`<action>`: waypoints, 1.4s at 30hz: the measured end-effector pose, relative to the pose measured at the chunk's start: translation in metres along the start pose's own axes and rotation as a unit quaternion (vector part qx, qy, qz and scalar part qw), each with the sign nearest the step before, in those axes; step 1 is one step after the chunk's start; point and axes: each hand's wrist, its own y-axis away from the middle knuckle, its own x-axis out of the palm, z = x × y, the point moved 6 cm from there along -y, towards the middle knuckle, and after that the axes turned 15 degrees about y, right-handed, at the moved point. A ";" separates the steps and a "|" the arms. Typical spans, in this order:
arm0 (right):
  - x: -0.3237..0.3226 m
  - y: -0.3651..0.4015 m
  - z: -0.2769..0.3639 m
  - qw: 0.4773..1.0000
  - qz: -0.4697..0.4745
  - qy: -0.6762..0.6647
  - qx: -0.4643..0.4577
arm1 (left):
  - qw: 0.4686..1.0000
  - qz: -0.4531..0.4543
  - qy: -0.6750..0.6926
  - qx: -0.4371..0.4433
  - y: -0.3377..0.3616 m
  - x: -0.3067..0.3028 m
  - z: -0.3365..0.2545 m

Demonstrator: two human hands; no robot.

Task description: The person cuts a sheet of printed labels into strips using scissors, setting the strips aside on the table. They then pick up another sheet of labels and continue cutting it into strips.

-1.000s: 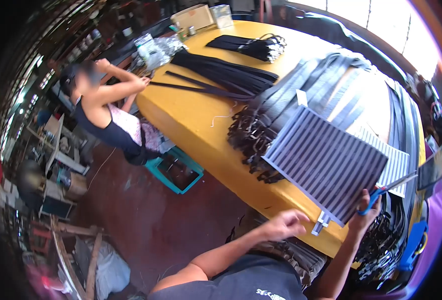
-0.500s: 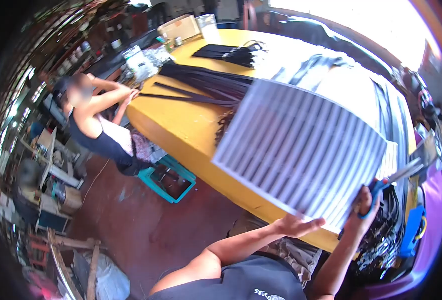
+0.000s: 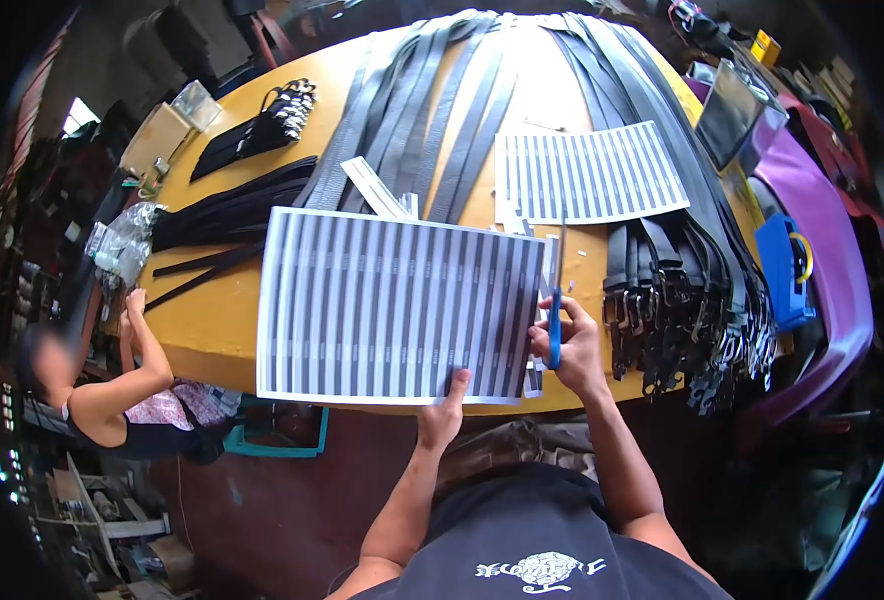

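My left hand (image 3: 445,412) grips the lower edge of a large striped sheet (image 3: 392,310), its thumb on top. Blue-handled scissors (image 3: 556,335) are in my right hand (image 3: 574,347), blades pointing away from me, at the sheet's right edge. A second striped sheet (image 3: 597,175) lies on the yellow table (image 3: 202,320) beyond my right hand. Narrow cut strips (image 3: 377,188) show behind the held sheet.
Dark belts (image 3: 417,90) stretch across the table, with buckled belts (image 3: 677,290) hanging over the front edge at right. Black straps (image 3: 237,205) lie at left, near a seated person (image 3: 127,395). A blue holder (image 3: 784,270) stands at far right.
The view has swung right and levelled. The held sheet now lies lower and further left in view, and the scissors point upward at its right edge. The second sheet has come into full view.
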 end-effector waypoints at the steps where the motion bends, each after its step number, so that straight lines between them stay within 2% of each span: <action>1: 0.001 -0.003 0.000 1.000 0.003 -0.009 -0.006 | 0.999 0.030 0.019 0.031 0.000 0.004 -0.005; 3: 0.005 -0.009 0.001 1.000 0.001 -0.011 -0.024 | 0.995 0.071 0.037 0.062 0.000 0.013 -0.009; 6: 0.009 -0.012 0.010 0.999 -0.008 -0.027 -0.033 | 0.991 0.028 0.083 0.101 0.000 0.023 -0.013; 8: 0.003 -0.011 0.008 0.999 -0.034 -0.034 0.005 | 0.993 0.034 -0.036 0.111 -0.006 0.015 -0.012; 10: -0.003 -0.001 0.002 0.998 -0.008 -0.036 0.041 | 0.978 0.025 0.208 0.017 -0.017 0.018 -0.011; 12: 0.005 0.024 0.002 0.996 0.057 -0.068 0.031 | 0.979 -0.016 0.178 0.096 -0.025 0.021 -0.035; 14: 0.016 0.054 -0.002 0.989 0.120 -0.074 0.039 | 0.982 -0.015 0.126 0.141 -0.030 0.026 -0.057; 15: 0.020 0.065 -0.004 0.984 0.157 -0.056 0.063 | 0.971 -0.031 0.160 0.175 -0.036 0.027 -0.055; 16: 0.024 0.075 -0.006 0.977 0.193 -0.038 0.088 | 0.977 -0.018 0.128 0.171 -0.039 0.023 -0.053; 19: 0.033 0.092 -0.022 0.964 0.209 -0.081 0.143 | 0.977 0.002 0.184 0.111 -0.046 0.027 -0.053; 22: 0.037 0.098 -0.021 0.970 0.215 -0.072 0.091 | 0.972 0.021 0.135 0.190 -0.040 0.037 -0.067; 26: 0.037 0.092 -0.011 0.972 0.229 0.041 0.023 | 0.974 0.055 0.142 0.168 -0.031 0.051 -0.081; 27: 0.036 0.090 -0.006 0.970 0.233 0.051 0.054 | 0.974 0.059 0.128 0.175 -0.030 0.051 -0.082; 30: 0.033 0.087 0.002 0.972 0.221 0.074 0.019 | 0.978 0.047 0.113 0.169 -0.027 0.050 -0.086; 37: 0.032 0.091 0.010 0.967 0.245 0.065 0.017 | 0.978 0.068 0.098 0.168 -0.025 0.053 -0.092; 40: 0.033 0.087 0.017 0.976 0.207 0.065 -0.028 | 0.977 0.084 0.060 0.188 -0.022 0.057 -0.096; 42: 0.033 0.086 0.018 0.974 0.214 0.068 -0.016 | 0.978 0.089 0.054 0.180 -0.020 0.058 -0.096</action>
